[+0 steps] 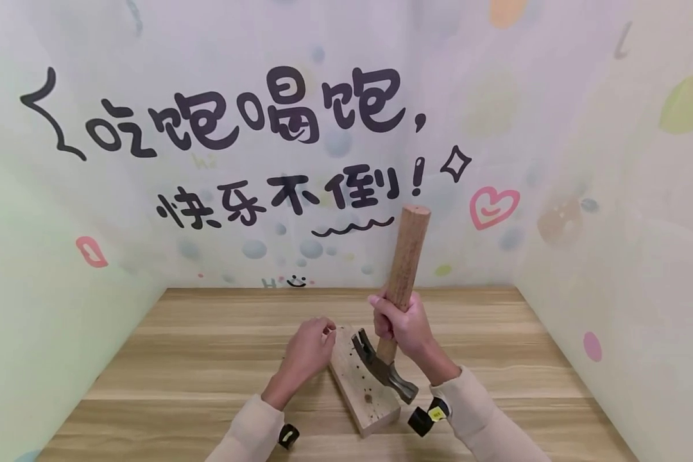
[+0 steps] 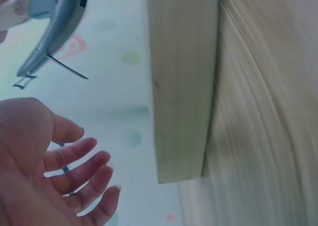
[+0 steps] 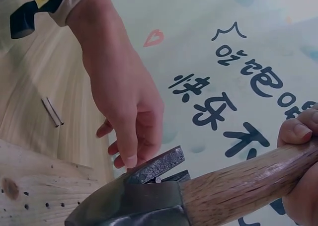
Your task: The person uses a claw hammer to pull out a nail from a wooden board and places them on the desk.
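My right hand (image 1: pixel 409 326) grips the wooden handle of a claw hammer (image 1: pixel 407 269) close to its head, with the handle pointing up. The metal head hangs lowest, above a wooden block (image 1: pixel 359 384) dotted with small holes. A thin nail (image 2: pixel 68 67) sticks out from the claw in the left wrist view, and what looks like its head shows between the prongs in the right wrist view. Near the block's far left end is my left hand (image 1: pixel 308 350). Its fingers (image 2: pixel 89 177) are loosely bent, apart from the nail, and hold nothing.
Two loose nails (image 3: pixel 52 112) lie on the wood-grain table (image 1: pixel 208 359) on the left-hand side of the block. A printed backdrop (image 1: pixel 254 250) with large dark lettering rises behind the table, and pale side walls (image 1: pixel 612 256) stand left and right.
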`<action>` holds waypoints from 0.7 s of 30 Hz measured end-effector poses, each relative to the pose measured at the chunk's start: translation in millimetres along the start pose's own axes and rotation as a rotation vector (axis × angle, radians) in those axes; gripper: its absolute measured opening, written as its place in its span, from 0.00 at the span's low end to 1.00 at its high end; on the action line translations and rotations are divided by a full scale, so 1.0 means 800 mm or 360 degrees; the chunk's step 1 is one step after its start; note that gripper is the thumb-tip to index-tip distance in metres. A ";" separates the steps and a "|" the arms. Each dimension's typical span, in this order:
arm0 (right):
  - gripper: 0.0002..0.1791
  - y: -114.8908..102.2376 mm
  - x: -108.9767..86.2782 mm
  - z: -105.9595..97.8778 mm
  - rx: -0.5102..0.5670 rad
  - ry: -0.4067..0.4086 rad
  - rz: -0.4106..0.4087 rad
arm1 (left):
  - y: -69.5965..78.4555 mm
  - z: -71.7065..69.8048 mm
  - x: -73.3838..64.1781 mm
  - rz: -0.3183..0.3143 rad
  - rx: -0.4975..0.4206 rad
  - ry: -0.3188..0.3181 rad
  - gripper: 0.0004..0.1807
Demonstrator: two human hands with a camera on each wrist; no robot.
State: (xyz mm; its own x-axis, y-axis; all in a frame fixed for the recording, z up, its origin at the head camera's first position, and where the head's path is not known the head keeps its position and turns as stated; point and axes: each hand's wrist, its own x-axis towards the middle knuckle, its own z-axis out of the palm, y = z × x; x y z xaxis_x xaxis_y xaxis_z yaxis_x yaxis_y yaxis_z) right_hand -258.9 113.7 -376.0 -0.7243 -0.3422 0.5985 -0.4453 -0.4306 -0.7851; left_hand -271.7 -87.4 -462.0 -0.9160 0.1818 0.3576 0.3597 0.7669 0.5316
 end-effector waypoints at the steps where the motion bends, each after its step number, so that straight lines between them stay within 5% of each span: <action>1: 0.12 -0.002 0.000 0.000 0.0012 -0.0006 -0.0017 | 0.002 -0.001 -0.003 0.0038 -0.0035 -0.0014 0.08; 12: 0.11 -0.019 0.001 0.001 0.0042 -0.0025 -0.0116 | 0.018 -0.013 -0.022 0.0298 -0.0347 -0.0294 0.13; 21: 0.11 -0.020 -0.003 0.004 0.0060 -0.0046 -0.0085 | 0.023 -0.007 -0.025 0.0610 -0.0333 -0.0133 0.05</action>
State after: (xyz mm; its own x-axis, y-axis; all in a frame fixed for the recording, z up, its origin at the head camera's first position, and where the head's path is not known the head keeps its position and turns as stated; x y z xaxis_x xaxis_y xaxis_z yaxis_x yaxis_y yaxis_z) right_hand -248.6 118.8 -364.6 -0.6845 -0.3416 0.6440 -0.4621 -0.4799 -0.7457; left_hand -245.5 -79.9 -455.3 -0.7175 0.4845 0.5005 0.6966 0.4947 0.5197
